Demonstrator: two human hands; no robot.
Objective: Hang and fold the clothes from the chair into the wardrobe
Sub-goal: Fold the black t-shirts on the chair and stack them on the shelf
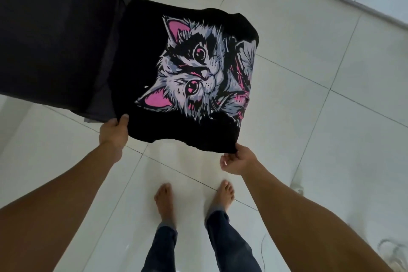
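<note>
Seen from above, a black T-shirt (141,68) with a grey-and-pink kitten print (198,68) was held spread out over the white tiled floor (309,95), its far end lying against a dark draped surface (48,35) at upper left. The left hand (113,133) gripped the near-left edge with the thumb on top, while the right hand (237,162) pinched the near-right corner between curled fingers. Two bare feet (164,199) stood below.
</note>
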